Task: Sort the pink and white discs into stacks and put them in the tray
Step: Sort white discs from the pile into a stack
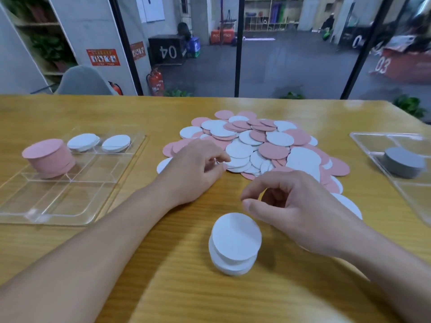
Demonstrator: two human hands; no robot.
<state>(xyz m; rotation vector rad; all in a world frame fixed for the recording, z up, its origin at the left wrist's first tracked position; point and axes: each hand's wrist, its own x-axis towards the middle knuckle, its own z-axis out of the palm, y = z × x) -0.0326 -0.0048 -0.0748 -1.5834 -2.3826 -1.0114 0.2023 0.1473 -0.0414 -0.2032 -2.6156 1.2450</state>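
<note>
On table (pixel 70 264), thin round pink and white discs (pixel 256 145), left grip (pixel 193 169) pinching one.

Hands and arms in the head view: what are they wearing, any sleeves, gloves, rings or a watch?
Both are bare. The left hand and right hand have no gloves and no rings that show. Both forearms are uncovered right down to the frame edge, so no sleeve is in view. No watch, band or marking shows on either wrist.
</note>
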